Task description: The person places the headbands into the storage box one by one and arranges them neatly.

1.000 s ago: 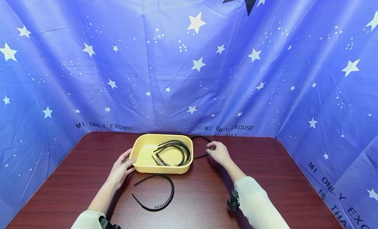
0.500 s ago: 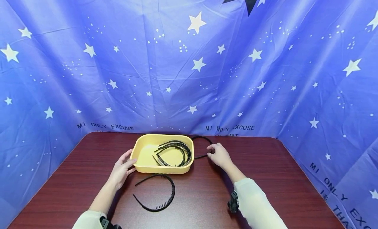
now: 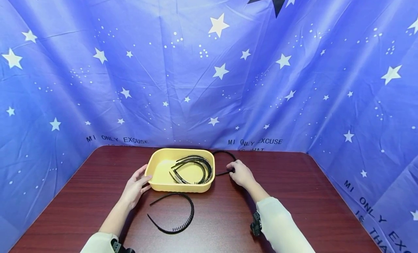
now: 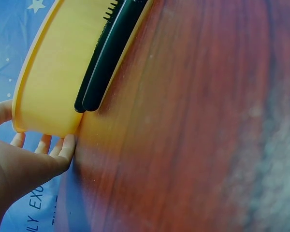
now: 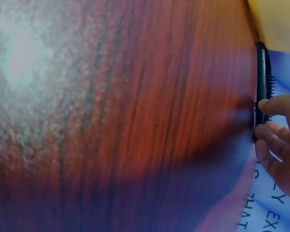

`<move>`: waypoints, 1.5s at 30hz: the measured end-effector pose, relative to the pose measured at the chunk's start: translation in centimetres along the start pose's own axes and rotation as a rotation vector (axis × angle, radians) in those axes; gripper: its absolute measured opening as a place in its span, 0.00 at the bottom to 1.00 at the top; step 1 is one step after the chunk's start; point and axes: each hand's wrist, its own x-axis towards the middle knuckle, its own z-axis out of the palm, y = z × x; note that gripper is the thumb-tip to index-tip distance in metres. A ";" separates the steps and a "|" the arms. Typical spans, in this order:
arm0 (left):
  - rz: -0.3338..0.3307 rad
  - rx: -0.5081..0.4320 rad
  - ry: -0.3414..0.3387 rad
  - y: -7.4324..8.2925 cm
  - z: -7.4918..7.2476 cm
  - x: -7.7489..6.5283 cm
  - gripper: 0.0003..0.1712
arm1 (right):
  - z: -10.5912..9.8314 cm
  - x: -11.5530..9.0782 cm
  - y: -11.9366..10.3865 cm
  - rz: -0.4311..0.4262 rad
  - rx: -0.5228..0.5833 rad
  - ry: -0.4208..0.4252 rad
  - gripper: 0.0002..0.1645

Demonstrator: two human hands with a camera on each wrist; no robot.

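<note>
A yellow plastic basin (image 3: 180, 188) stands toward the back of the table with several black toothed headbands (image 3: 209, 169) lying in its right part. My left hand (image 3: 133, 187) grips the basin's left end, thumb at the front corner and fingers along the outer wall (image 4: 48, 128). Just right of the basin, another black headband (image 3: 225, 151) lies on the table, its ends partly hidden behind the basin's wall. My right hand (image 3: 242, 173) pinches the right side of that headband's curve, fingertips on the band (image 5: 262, 72). One more headband (image 3: 192, 209) lies in front of the basin, ends pointing left.
The dark red wood-grain table (image 3: 294, 209) reaches back to a blue curtain (image 3: 183, 71) with white stars, which also hangs at both sides. A small black camera (image 3: 256, 224) is strapped at the right wrist, by the pale sleeve.
My right hand has shifted slightly toward the front along the headband's curve, its fingers closing onto the band. The left hand, basin and other headbands keep their places.
</note>
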 end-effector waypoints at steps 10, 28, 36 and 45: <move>-0.009 0.014 0.008 0.0 0.1 0.1 0.37 | 0.1 -0.2 0.3 -0.030 -0.094 -0.040 0.11; -0.003 0.006 0.003 0.2 0.2 -0.1 0.38 | -0.6 -1.1 1.2 -0.078 -0.082 -0.059 0.07; -0.013 0.013 0.003 0.1 0.2 0.0 0.38 | -0.8 -1.4 1.4 -0.128 -0.114 -0.043 0.05; 0.058 0.017 -0.021 -0.4 -0.1 -0.2 0.43 | -1.1 -1.6 1.4 -0.165 -0.105 -0.021 0.05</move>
